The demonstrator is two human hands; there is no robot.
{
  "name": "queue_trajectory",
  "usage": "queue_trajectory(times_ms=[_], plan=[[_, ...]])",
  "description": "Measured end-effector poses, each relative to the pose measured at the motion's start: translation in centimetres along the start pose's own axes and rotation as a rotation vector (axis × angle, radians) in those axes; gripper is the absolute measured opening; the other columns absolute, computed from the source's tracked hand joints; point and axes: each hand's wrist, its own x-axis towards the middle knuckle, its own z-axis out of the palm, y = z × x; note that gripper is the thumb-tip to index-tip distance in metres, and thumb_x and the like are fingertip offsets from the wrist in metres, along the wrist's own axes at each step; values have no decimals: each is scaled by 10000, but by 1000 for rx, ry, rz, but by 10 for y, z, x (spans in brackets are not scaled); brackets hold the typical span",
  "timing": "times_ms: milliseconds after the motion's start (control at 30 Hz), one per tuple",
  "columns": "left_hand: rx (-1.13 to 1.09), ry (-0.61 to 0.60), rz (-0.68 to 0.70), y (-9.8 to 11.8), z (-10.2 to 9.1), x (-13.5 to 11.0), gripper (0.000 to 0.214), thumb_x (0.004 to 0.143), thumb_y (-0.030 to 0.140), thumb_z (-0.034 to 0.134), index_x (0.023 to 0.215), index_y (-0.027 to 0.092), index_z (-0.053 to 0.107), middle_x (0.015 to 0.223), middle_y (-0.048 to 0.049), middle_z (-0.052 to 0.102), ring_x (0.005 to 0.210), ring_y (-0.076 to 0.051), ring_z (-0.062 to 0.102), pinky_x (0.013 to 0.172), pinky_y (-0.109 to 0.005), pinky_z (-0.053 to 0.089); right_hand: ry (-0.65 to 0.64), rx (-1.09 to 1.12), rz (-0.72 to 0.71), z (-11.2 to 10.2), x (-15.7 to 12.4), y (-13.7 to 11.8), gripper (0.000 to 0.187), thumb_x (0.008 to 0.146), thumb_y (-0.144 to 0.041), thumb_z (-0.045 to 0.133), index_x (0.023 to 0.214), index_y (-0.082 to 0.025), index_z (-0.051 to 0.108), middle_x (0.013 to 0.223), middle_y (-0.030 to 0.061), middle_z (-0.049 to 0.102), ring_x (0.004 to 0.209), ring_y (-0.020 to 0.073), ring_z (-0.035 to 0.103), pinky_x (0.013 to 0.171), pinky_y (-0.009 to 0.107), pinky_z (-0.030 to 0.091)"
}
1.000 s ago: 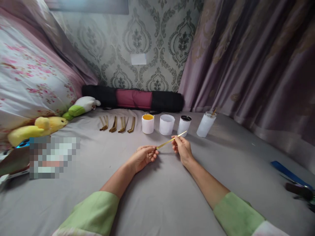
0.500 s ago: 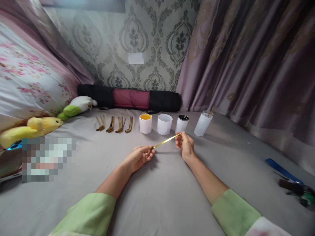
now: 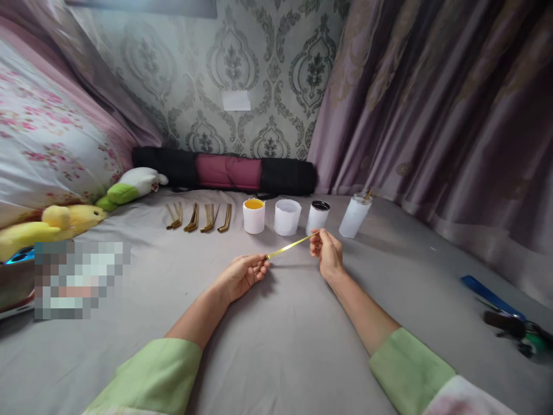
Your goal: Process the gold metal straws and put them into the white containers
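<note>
A thin, shiny gold strip (image 3: 287,248) is stretched between my two hands, slanting up to the right above the grey sheet. My left hand (image 3: 246,275) pinches its lower, darker end between thumb and fingers. The other end is pinched by my right hand (image 3: 327,253), fingers curled, just in front of a white-wrapped can with a dark inside (image 3: 318,219). Beyond my hands stand a white cup with a yellow inside (image 3: 254,219), a plain white cup (image 3: 287,220) and a tilted-looking white-wrapped jar (image 3: 355,218) with brown sticks poking out.
Several small bundles of bent gold-brown strips (image 3: 208,219) lie in a row left of the cups. Plush toys (image 3: 71,222) and a pixelated patch sit at left. A black and maroon roll (image 3: 228,172) lies along the wall. A blue strap-like object (image 3: 492,297) lies at right.
My right hand has shifted slightly right relative to the cups, still pinching the strip. The whole view has moved a little; the left hand's grip looks the same.
</note>
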Motion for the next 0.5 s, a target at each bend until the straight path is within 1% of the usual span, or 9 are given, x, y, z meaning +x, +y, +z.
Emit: queue_trajectory(times_ms=[200, 500], plan=[[-11, 9, 0, 1, 0, 1, 107, 702, 98, 585, 804, 64, 581, 688, -71, 606, 524, -64, 545, 492, -150, 479, 9, 7, -14, 0, 1, 1, 246, 673, -399, 564, 739, -162, 569, 567, -26, 505, 402, 53, 421, 335, 184, 282], [-32, -27, 9, 0, -3, 3, 100, 709, 108, 588, 798, 64, 583, 688, -63, 603, 531, -61, 545, 493, -146, 475, 35, -8, 4, 1, -1, -4, 216, 668, -359, 573, 737, -155, 570, 570, -28, 510, 409, 50, 421, 336, 175, 286]])
